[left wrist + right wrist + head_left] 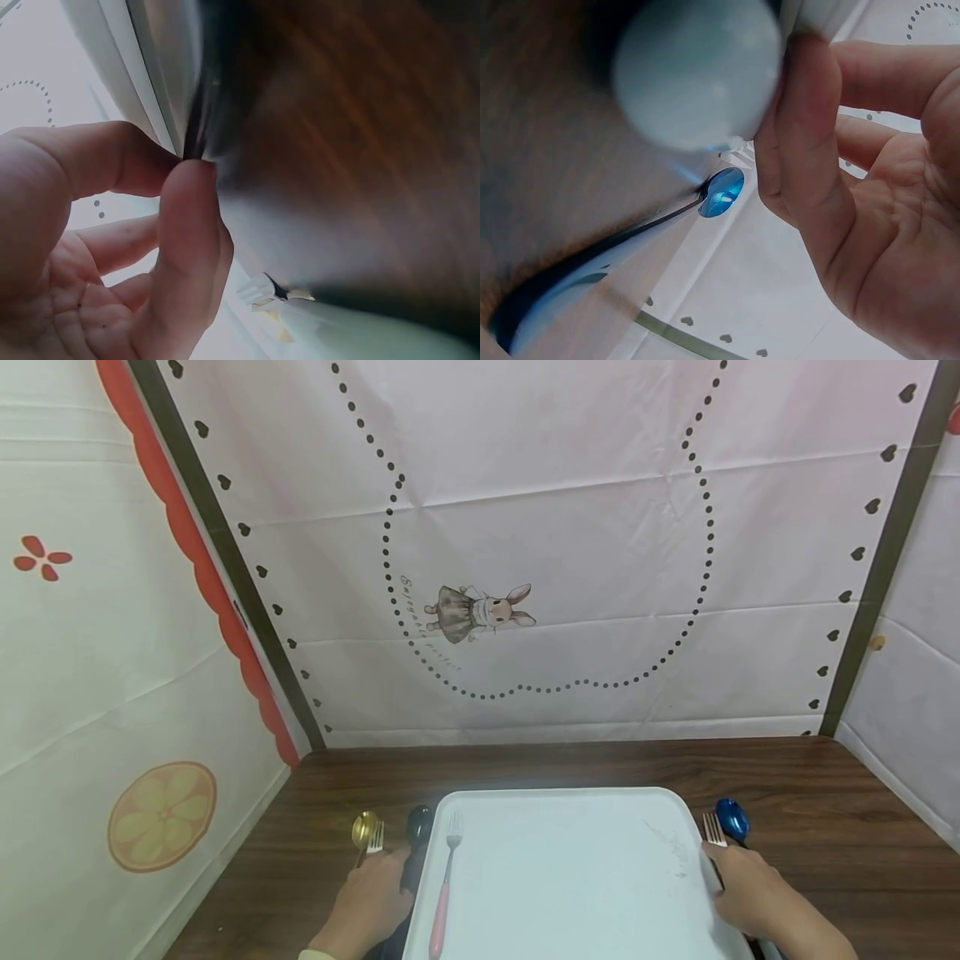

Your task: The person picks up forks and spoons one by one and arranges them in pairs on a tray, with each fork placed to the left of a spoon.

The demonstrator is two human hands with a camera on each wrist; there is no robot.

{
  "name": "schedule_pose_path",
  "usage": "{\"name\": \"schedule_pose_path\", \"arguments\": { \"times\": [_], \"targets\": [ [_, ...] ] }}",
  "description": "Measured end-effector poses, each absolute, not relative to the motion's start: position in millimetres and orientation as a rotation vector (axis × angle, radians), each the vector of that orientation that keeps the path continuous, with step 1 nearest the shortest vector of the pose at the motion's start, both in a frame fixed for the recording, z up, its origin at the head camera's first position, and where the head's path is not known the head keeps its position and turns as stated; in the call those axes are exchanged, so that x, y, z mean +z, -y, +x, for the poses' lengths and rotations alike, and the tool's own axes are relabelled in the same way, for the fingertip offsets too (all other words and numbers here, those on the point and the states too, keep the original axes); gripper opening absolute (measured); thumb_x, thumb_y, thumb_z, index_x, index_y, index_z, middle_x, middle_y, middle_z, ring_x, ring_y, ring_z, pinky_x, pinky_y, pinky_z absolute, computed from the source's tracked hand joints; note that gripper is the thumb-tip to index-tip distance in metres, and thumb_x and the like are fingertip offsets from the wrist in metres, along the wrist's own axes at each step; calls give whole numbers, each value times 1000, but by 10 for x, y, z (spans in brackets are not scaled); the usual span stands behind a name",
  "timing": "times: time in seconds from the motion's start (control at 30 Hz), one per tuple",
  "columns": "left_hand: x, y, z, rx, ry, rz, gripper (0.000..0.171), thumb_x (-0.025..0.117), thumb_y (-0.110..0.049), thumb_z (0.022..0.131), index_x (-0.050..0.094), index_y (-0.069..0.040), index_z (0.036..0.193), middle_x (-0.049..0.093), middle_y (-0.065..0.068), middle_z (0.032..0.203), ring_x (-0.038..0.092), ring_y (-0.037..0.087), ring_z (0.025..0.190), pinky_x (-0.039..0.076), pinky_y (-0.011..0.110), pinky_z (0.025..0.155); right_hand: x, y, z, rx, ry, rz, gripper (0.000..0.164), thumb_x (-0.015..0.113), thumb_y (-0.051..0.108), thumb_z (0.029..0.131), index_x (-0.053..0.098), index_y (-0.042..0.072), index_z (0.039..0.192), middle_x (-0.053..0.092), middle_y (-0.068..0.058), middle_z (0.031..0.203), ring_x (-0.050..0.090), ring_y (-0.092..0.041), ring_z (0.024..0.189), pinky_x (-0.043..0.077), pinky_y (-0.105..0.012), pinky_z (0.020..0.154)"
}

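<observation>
My left hand [371,893] and right hand [753,889] pinch opposite edges of the white rectangular tray [570,877] between them, apparently positioning it; moving it level should keep the pink-handled silver fork [441,912] from sliding.

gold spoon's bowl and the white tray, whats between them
In the head view, a fork's tines, then bare wooden table, then a dark spoon's bowl beside the tray.

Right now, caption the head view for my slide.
White rectangular tray bearing a pink-handled silver fork, left hand and right hand at opposite edges.
</observation>
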State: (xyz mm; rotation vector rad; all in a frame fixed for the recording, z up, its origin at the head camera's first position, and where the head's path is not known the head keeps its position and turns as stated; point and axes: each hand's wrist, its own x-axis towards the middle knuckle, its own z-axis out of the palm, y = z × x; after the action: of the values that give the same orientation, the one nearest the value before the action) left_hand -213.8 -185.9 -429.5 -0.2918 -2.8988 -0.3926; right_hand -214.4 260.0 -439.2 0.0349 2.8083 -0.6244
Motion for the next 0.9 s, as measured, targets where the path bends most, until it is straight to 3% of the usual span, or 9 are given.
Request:
{"name": "schedule_pose_path", "arguments": {
  "times": [0.6,0.9],
  "targets": [
    [-4239,1801,-2100,-443,2861,-299,47,61,-8,67,61,1,113,63,18,105,56,36,97,49,56,76,-4315,-2575,-2085,-618,-2809,11,53,65,-1,74,47,-13,123,55,-31,106,53,-25,75,51,-41,62],
    [-4238,1757,-2101,-453,2876,-301,46,63,-9,68,61,1,113,63,16,104,58,32,94,50,54,75,-4326,-2591,-2072,-655,-2870,-69,54,64,-4,71,47,-14,122,53,-35,112,55,-25,79,52,-47,67]
  ]
}}
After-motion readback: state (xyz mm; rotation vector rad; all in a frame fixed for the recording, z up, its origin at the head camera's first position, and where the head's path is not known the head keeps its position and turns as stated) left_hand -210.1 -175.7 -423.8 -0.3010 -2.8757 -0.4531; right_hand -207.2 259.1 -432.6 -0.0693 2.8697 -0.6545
